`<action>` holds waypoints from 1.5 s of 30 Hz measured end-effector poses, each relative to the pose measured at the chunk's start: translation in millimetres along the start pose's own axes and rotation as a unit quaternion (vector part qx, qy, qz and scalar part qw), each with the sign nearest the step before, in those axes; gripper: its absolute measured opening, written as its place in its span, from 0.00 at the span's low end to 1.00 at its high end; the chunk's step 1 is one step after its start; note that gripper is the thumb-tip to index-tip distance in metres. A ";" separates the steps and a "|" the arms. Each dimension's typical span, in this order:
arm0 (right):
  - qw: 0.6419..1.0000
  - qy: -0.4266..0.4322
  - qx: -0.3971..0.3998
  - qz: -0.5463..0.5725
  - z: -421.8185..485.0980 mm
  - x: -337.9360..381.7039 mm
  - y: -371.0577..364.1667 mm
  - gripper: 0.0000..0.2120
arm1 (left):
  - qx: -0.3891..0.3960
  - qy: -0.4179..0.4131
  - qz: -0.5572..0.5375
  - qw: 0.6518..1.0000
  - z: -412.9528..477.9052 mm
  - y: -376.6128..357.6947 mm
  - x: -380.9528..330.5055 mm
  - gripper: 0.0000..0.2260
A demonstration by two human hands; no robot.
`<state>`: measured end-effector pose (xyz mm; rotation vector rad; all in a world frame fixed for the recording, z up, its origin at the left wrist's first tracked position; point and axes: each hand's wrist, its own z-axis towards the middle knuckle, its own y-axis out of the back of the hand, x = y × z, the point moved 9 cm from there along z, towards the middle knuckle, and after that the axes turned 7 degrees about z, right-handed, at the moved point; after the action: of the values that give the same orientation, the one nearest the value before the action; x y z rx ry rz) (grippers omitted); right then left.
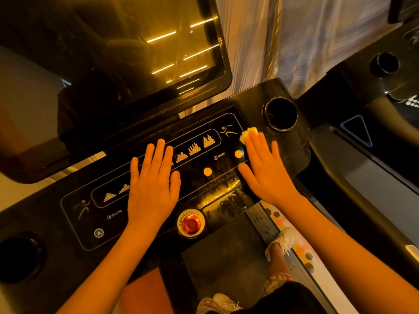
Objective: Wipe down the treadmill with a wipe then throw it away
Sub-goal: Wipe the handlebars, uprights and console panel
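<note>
Left cup holder (19, 257): lower left of the frame, dark, looks dry; judged not yet wiped.
Screen (113, 53): upper left, black glass showing reflected light strips; no streaks that I can make out.
Console (74, 223): the treadmill's control panel, running across the middle of the frame.
Left hand (152, 184): centre-left, lies flat on the console over the program icons, fingers straight and released, holding nothing.
Emergency button (191, 223): red, just below and between the hands; an obstacle to wipe around without pressing.
Wet streaks (222, 191): centre, between the hands; this patch seems already wiped.
Wipe (248, 133): centre-right, pale and crumpled, peeking out past the fingertips near the running-figure icon.
Right hand (265, 171): flat on the console's right end, fingers straight, pressing the wipe down rather than clenching it.
Right cup holder (280, 114): just beyond the wipe; a recess to work into.
Neighbouring machine (374, 87): right edge, close alongside.
Progress: judged early to midway; the console's left side, the screen and both holders remain, then disposal. No bin is in view.
</note>
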<state>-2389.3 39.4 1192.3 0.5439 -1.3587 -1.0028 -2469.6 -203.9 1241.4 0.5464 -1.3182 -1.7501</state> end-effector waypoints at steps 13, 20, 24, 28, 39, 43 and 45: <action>0.999 -0.031 0.001 0.022 -40.1 -7.7 -17.6 0.35 | 0.007 0.008 -0.008 1.000 0.4 -0.1 2.0 0.26; 1.000 0.014 -0.008 -0.003 63.5 13.8 14.1 0.35 | 0.003 0.004 0.001 1.000 -0.2 0.2 0.8 0.25; 1.000 0.016 -0.013 -0.003 109.0 21.5 23.6 0.35 | 0.004 0.009 0.002 1.000 -0.1 0.6 1.9 0.25; 0.999 0.032 -0.008 0.010 66.5 14.7 13.8 0.34 | 0.002 0.008 -0.002 1.000 -0.5 -0.1 2.3 0.25; 1.000 0.011 0.011 0.014 -42.0 -14.9 -18.2 0.35 | -0.006 0.000 -0.005 1.000 -0.8 0.7 0.6 0.26; 1.000 0.014 -0.008 0.011 -8.4 0.5 -7.9 0.35 | -0.006 -0.001 -0.003 1.000 -1.0 2.3 1.5 0.25; 1.000 0.011 -0.012 0.018 -13.7 1.7 -9.9 0.34 | -0.001 -0.001 -0.004 1.000 -0.4 2.1 1.3 0.25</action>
<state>-2378.9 30.1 1182.6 0.5086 -1.3309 -0.9796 -2469.2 -205.3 1243.4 0.5504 -1.3158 -1.7593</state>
